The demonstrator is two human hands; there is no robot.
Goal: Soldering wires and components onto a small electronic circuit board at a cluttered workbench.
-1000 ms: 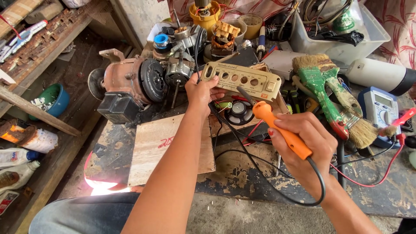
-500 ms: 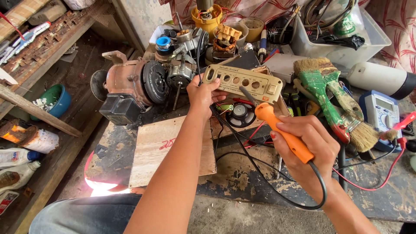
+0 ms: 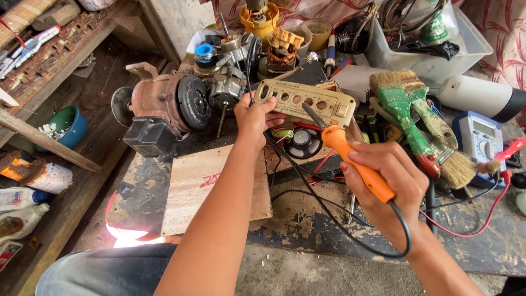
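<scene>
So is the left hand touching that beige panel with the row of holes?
Touching. The head view shows the left hand gripping the beige panel at its left end, fingers wrapped over the edge with no gap visible.

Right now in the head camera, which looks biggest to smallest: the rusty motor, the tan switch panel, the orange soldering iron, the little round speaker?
1. Rusty motor.
2. Tan switch panel.
3. Orange soldering iron, held in the right hand; it is nearer the camera, so its rank against the panel is unsure.
4. Round speaker.

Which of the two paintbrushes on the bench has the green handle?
The upper-left paintbrush, bristles pointing away near the white tub, has the bright green handle; the second brush crossing it has a worn, paler handle and bristles toward the person.
</scene>
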